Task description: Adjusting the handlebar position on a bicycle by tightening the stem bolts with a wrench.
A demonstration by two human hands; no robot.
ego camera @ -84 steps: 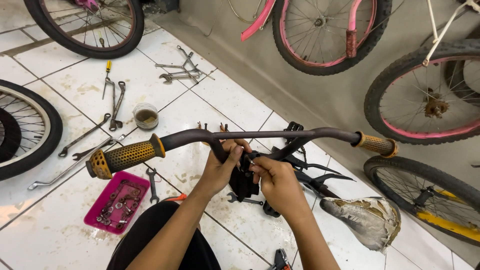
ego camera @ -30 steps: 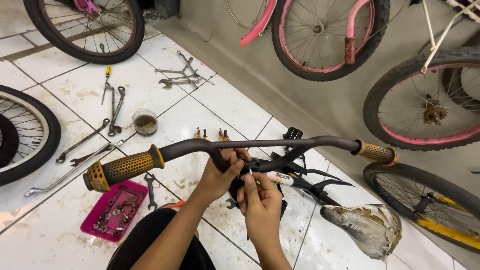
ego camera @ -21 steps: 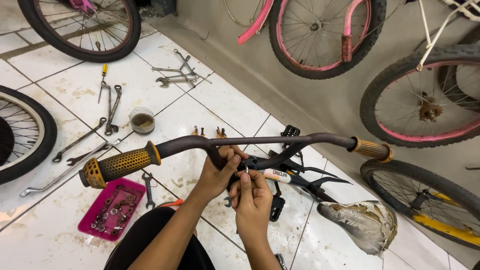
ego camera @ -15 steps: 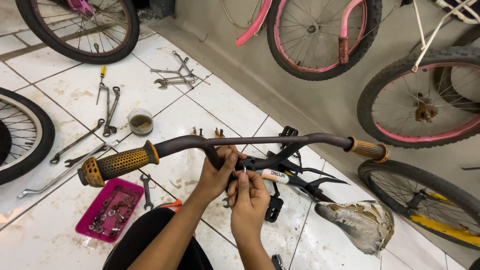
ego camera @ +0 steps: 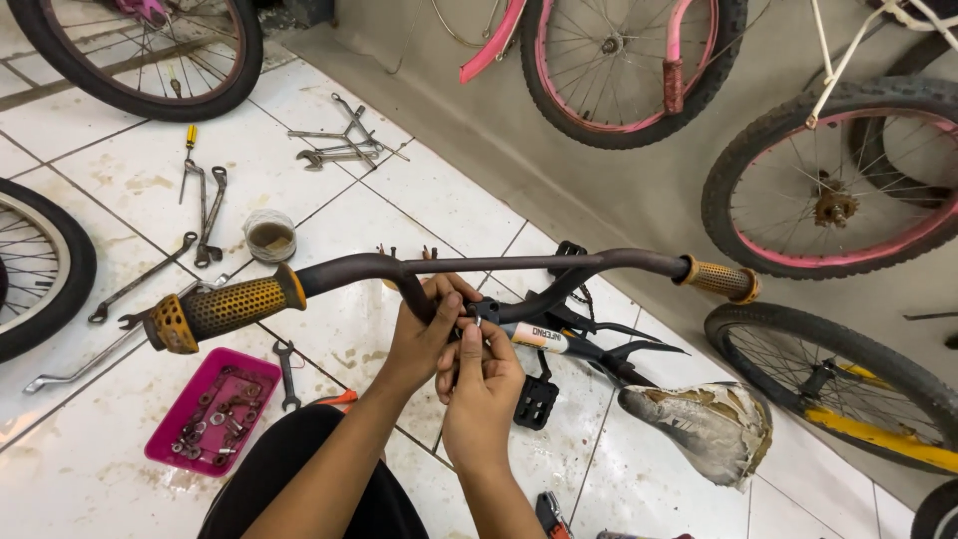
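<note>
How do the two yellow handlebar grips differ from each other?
The left grip looks larger and sits nearer the camera; the right grip looks smaller and farther off. The left grip lies over white tiles, the right grip over grey floor. Both are yellow, dotted and free of hands.

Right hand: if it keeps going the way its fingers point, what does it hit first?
The right hand points up and away, its fingertips already at the small fitting on the bike's stem. Going straight on, it would likely meet that stem clamp first, then the dark handlebar just above it. Depth is unclear from one view.
</note>
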